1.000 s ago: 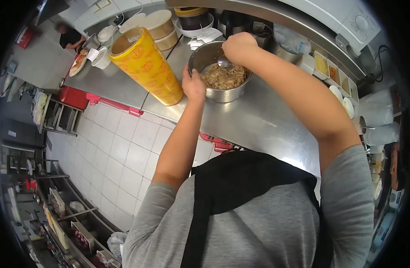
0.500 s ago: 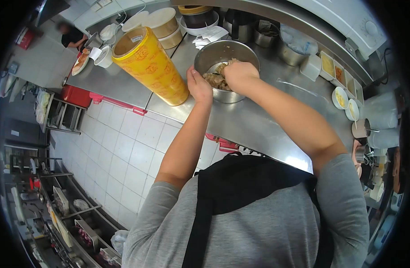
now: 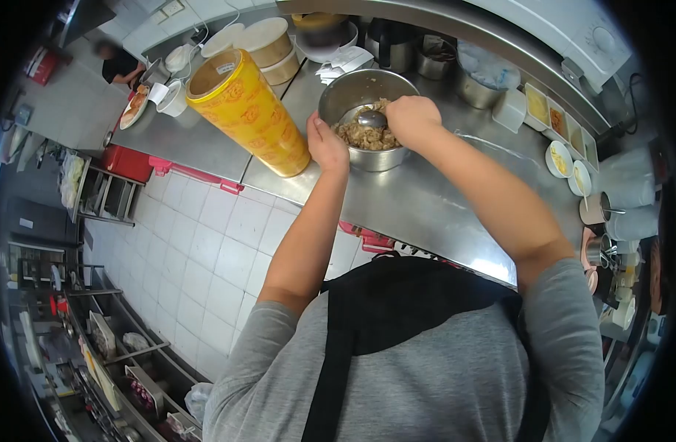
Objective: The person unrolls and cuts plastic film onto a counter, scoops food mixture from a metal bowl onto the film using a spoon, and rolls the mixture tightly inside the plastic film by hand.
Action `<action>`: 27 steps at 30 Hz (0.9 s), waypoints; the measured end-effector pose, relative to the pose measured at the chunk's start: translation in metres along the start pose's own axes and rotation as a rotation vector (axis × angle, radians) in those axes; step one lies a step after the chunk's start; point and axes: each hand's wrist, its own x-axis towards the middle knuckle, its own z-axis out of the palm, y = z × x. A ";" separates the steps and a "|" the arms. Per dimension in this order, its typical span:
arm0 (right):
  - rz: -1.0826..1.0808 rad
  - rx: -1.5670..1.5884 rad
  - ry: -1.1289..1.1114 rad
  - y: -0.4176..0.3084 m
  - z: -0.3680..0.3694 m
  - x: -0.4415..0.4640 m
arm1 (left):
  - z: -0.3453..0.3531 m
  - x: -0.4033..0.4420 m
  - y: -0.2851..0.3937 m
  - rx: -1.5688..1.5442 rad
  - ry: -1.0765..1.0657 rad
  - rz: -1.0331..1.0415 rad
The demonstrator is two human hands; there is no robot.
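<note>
Inside the pot, a spoon.

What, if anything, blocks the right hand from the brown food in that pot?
Nothing visible: the pot is open on top, and the spoon in the right hand is at the brown food.

1. a kitchen, apparently a commercial one: long steel counter across the upper centre.
2. steel pot of food, upper centre.
3. ingredient containers in a row, upper right.
4. storage rack, lower left.
5. black apron, bottom centre.
</note>
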 end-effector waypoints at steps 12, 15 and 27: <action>-0.079 0.086 -0.013 -0.016 -0.020 -0.027 | -0.002 -0.003 0.009 0.011 -0.016 -0.016; -0.108 0.104 0.020 -0.008 -0.009 -0.039 | -0.002 -0.004 0.013 0.010 -0.030 -0.018; 0.044 0.393 0.002 0.013 -0.011 -0.073 | 0.005 -0.002 0.005 -0.073 -0.008 0.062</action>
